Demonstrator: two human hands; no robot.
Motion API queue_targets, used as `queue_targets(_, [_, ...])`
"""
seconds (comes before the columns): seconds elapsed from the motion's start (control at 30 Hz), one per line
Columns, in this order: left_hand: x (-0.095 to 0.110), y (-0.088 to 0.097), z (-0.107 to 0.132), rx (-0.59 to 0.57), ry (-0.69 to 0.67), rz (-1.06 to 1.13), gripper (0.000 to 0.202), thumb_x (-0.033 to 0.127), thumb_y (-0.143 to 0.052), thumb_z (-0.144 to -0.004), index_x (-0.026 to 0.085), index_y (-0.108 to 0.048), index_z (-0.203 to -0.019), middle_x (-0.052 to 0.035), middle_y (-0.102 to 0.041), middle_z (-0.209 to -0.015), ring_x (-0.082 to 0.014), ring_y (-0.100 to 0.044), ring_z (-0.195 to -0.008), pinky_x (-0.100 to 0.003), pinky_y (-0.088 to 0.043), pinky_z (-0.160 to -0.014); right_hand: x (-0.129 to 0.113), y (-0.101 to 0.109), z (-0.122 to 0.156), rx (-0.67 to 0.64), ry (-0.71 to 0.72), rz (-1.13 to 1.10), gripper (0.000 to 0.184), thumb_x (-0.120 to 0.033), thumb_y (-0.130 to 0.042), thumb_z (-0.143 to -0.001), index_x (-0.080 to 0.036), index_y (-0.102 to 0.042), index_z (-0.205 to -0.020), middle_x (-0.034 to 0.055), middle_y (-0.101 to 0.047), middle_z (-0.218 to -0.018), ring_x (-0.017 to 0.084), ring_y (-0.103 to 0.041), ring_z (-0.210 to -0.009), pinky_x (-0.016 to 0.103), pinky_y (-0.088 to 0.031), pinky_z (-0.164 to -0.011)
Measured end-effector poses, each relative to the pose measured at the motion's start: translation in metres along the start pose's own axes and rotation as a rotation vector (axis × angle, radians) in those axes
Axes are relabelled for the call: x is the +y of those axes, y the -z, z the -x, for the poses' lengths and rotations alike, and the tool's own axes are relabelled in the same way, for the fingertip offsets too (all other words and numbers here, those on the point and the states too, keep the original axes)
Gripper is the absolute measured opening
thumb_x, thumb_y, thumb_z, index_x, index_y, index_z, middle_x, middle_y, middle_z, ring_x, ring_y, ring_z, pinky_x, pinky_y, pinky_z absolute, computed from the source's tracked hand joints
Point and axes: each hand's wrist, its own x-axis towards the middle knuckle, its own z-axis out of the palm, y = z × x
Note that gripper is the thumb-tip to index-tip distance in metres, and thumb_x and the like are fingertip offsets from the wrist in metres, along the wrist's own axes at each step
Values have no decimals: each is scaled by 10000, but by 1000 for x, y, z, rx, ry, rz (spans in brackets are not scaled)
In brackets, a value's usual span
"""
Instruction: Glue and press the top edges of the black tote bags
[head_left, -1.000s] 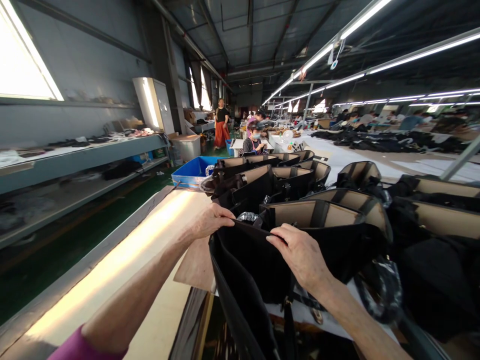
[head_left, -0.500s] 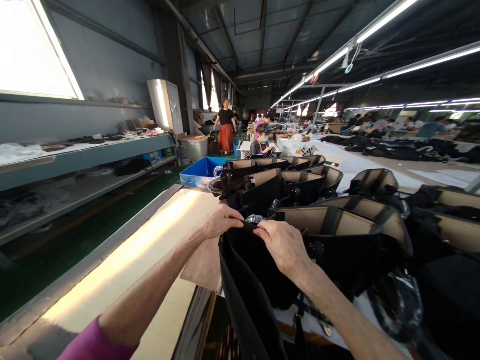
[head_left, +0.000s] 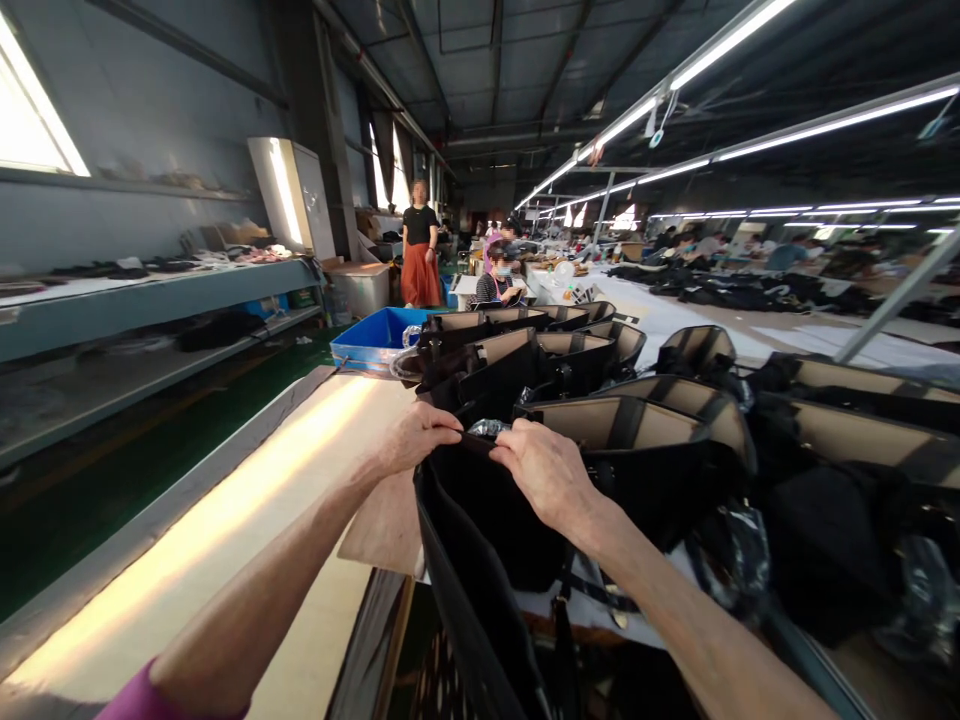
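Observation:
A black bag (head_left: 480,560) hangs tilted in front of me, its long side reaching down toward the bottom of the view. My left hand (head_left: 416,438) pinches its upper edge at the far corner, thumb against fingers. A short way to the right, my right hand (head_left: 544,475) grips the same edge, fingers closed over it. A strip of dark edge shows between the two hands. Crinkled clear plastic (head_left: 489,428) lies just behind that strip. The bag's lower end is partly lost in shadow.
Several black bags with beige linings (head_left: 652,425) stand close on the right and ahead. A pale wooden board (head_left: 300,480) lies at left. Beyond it are a blue bin (head_left: 379,338) and a long side bench (head_left: 165,305). A person in an orange skirt (head_left: 420,270) stands ahead; another sits nearby.
The view has swung slightly right, so the surroundings sit further left. Both hands keep their pinch on the bag's edge. The standing person's arms have come closer to the body.

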Motion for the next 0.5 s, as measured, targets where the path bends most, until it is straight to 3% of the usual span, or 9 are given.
queue_targets(0.13, [-2,0,-1,-8,12,16,201,301,-572,-706,172,-718,-758,8,-674,-703,-171,-600,-729,-234,-441,-676,28,4,40,17,-76,-49,139,-211,-573,-920,-221,-646,-802,-17,-562,-807,148,-561,-774,251,-369,-641])
queue_targets(0.27, [2,0,0,-14,56,66,219,316,-575,-686,164,-715,-759,-2,-680,-708,-178,-607,-725,-246,-449,-680,45,0,70,148,-178,-368,73,-246,-564,-888,-227,-630,-911,-14,-555,-823,164,-549,-760,274,-385,-668])
queue_targets(0.37, [4,1,1,16,54,34,219,318,-583,-677,174,-722,-767,-1,-688,-724,-188,-615,-757,-255,-460,-719,46,-5,78,199,-165,-513,117,-275,-522,-887,-216,-621,-906,1,-559,-841,181,-542,-762,294,-384,-696])
queue_targets(0.5, [4,2,1,17,37,-12,236,323,-580,-680,178,-727,-792,-5,-701,-759,-199,-623,-790,-279,-459,-787,44,-11,77,232,-100,-515,125,-267,-502,-892,-213,-614,-907,4,-551,-842,182,-536,-749,297,-374,-683])
